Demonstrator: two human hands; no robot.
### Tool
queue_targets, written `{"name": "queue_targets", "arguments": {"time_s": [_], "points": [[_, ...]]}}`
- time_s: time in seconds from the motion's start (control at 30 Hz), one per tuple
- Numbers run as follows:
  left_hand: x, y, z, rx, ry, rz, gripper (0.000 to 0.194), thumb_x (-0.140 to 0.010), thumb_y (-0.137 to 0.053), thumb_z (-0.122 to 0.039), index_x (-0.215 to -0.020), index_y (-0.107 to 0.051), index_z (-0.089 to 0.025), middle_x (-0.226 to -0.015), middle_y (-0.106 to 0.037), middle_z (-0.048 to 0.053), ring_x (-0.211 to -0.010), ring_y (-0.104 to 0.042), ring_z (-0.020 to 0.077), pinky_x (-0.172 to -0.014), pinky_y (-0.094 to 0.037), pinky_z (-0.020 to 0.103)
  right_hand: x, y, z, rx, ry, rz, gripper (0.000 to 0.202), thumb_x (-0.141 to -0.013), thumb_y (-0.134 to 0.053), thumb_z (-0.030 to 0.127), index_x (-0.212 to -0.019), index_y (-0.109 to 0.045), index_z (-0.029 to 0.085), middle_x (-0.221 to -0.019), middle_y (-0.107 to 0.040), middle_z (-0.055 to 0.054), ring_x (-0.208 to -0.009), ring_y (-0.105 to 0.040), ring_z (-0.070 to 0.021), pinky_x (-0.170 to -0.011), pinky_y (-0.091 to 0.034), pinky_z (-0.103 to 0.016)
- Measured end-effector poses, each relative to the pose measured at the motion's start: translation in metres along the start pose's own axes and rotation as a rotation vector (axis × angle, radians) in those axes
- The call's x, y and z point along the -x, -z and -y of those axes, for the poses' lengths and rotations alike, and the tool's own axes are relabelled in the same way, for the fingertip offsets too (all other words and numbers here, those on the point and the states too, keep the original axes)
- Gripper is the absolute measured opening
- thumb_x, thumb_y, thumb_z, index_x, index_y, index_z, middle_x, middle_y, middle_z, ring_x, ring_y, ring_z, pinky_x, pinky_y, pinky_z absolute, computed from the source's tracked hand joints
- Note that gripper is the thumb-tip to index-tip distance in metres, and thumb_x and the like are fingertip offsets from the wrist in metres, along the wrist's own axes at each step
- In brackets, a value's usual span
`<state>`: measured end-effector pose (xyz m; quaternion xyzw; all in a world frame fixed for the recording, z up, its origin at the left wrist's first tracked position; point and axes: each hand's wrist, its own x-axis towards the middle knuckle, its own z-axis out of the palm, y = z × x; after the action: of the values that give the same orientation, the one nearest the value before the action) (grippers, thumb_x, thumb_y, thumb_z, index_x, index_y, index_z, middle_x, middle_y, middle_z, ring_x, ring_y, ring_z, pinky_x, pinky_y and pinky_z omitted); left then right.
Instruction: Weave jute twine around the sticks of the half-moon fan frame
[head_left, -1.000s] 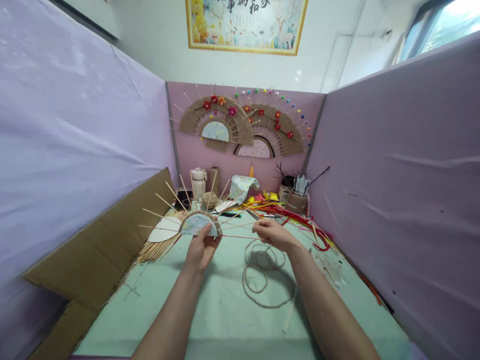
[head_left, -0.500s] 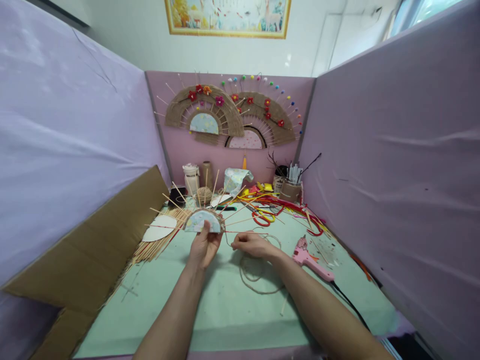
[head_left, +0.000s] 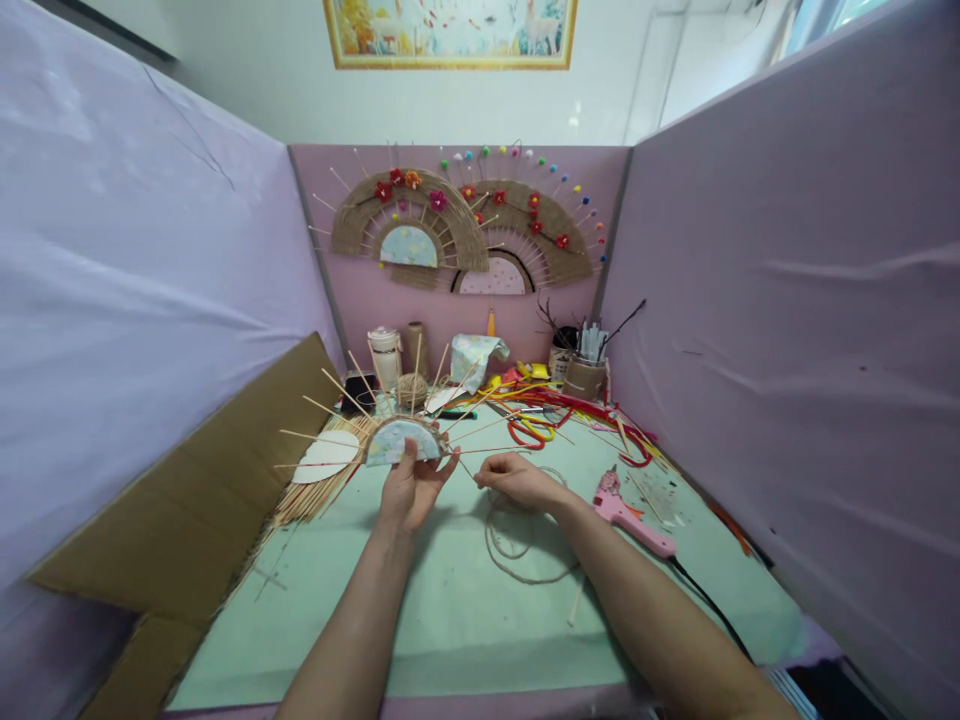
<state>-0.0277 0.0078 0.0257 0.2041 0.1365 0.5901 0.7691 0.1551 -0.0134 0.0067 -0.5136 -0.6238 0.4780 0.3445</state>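
On glue gun (head_left: 628, 517): no legible label.

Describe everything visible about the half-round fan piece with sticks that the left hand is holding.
The fan piece is a small half-round panel, pale blue with a faint pattern, edged along its arc with brown twine. Thin wooden sticks radiate from it up and sideways. It stands upright above the green table, flat edge down, gripped from below by the left hand. A strand of twine runs from it to the right hand.
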Motion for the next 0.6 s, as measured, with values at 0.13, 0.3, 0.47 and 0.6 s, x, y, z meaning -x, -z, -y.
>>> {"name": "queue_targets", "arguments": {"time_s": [0.13,0.3,0.47,0.6], "points": [[-0.0005,0.0010,-0.0002,-0.010,-0.019,0.003,0.020,-0.076,-0.066,-0.027,-0.094,-0.063,-0.019,-0.097,-0.069,0.003,-0.091,-0.063,0.0194,-0.093,-0.042,0.053,-0.0019,0.0026,-0.0030,-0.010,0.009,-0.002,0.030,-0.072,-0.060,0.045,-0.068,-0.058,0.016,-0.046,-0.034,0.008,-0.042,-0.024,-0.0056,-0.041,-0.015,-0.022],[-0.0017,0.0023,-0.0005,-0.022,-0.029,0.009,0.021,-0.074,-0.068,-0.028,-0.093,-0.063,-0.019,-0.098,-0.068,0.004,-0.096,-0.062,0.0224,-0.094,-0.040,0.056,-0.0069,0.0057,-0.0088,-0.008,0.019,-0.001,0.027,-0.072,-0.060,0.041,-0.068,-0.059,0.015,-0.048,-0.040,0.007,-0.044,-0.028,-0.0057,-0.042,-0.020,-0.021],[-0.0014,0.0016,-0.0003,-0.021,-0.036,-0.019,0.020,-0.075,-0.067,-0.028,-0.091,-0.063,-0.017,-0.091,-0.069,0.005,-0.089,-0.064,0.0192,-0.094,-0.041,0.055,-0.0060,0.0069,-0.0082,-0.004,0.010,0.014,0.028,-0.072,-0.061,0.043,-0.069,-0.060,0.015,-0.047,-0.040,0.007,-0.043,-0.029,-0.0058,-0.043,-0.021,-0.021],[-0.0009,0.0009,-0.0005,-0.008,-0.036,-0.014,0.020,-0.076,-0.066,-0.027,-0.093,-0.063,-0.016,-0.091,-0.069,0.005,-0.088,-0.064,0.0191,-0.092,-0.043,0.054,-0.0048,0.0075,-0.0073,0.004,0.019,0.011,0.028,-0.072,-0.060,0.044,-0.070,-0.060,0.015,-0.046,-0.038,0.007,-0.043,-0.029,-0.0065,-0.043,-0.020,-0.022]]}}
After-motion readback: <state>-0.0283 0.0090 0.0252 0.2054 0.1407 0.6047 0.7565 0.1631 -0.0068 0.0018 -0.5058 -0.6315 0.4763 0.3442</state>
